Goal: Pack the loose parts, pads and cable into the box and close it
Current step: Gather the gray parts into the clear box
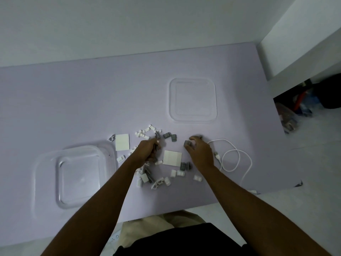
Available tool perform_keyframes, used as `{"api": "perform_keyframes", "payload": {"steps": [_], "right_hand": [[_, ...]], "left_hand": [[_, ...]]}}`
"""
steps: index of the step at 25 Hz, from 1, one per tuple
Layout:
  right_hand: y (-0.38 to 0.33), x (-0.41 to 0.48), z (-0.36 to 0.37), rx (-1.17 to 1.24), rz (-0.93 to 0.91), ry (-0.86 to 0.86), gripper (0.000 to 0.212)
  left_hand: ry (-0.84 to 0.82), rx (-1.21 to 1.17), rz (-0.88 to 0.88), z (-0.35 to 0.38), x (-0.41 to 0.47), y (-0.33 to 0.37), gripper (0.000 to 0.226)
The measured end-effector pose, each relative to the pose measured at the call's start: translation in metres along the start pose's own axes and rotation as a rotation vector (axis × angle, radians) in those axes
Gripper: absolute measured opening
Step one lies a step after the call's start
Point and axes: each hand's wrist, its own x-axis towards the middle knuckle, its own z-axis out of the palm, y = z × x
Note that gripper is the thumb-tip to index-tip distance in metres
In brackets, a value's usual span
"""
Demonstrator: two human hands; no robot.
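Crowding both hands (147, 150): loose parts (167, 135), pads (172, 157), cable (234, 157).

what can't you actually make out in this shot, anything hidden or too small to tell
Head view, the only one:
- Left hand: its closed fingers hide how many small parts it grips.
- Right hand: pinches a grey part, shape mostly covered by the fingers.
- White cable: its far end runs to the table edge, plug unclear.
- Small parts under the left forearm: hidden.
- Clear box and lid: transparent, edges faint.
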Motion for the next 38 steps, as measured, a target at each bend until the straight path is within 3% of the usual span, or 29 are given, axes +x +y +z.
{"api": "perform_keyframes", "payload": {"steps": [3,5,7,10,14,16,18,22,25,29,34,38], "right_hand": [[-0.002,0.004,0.003,-0.11,-0.06,-0.032,0.015],[-0.006,0.007,0.005,-0.036,-0.075,-0.042,0.014],[-0.018,0.007,0.004,0.291,0.072,-0.063,0.022],[-0.034,0.01,-0.004,0.985,0.477,-0.193,0.027],[-0.039,0.008,-0.014,1.237,0.538,-0.324,0.024],[-0.043,0.012,-0.014,1.199,0.557,-0.297,0.026],[-0.048,0.019,-0.012,0.978,0.525,-0.243,0.033],[-0.047,0.031,0.008,0.487,0.231,-0.148,0.04],[-0.048,0.033,0.018,0.109,0.003,-0.131,0.033],[-0.052,0.032,0.021,-0.09,-0.122,-0.256,0.036],[-0.044,0.032,0.022,-0.044,-0.07,-0.252,0.02],[-0.038,0.031,0.011,0.385,0.207,-0.216,0.012]], "left_hand": [[0.007,-0.065,-0.021,-0.002,-0.001,0.001,0.037],[0.051,0.026,-0.037,-0.005,0.0,0.0,0.036],[0.09,0.09,-0.062,-0.007,0.002,0.0,0.032],[0.123,0.118,-0.067,-0.008,0.004,0.005,0.024],[0.312,0.305,0.112,-0.006,0.015,0.01,0.034],[0.394,0.402,0.193,-0.006,0.022,0.015,0.043],[0.418,0.594,0.212,-0.003,0.024,0.025,0.053],[0.404,0.822,0.18,0.004,0.031,0.03,0.052],[0.414,0.822,0.203,0.004,0.039,0.024,0.046],[0.384,0.61,0.246,0.004,0.035,0.024,0.036],[0.22,0.25,0.099,0.007,0.02,0.028,0.032],[0.149,0.146,0.08,0.014,0.016,0.031,0.029]]}}
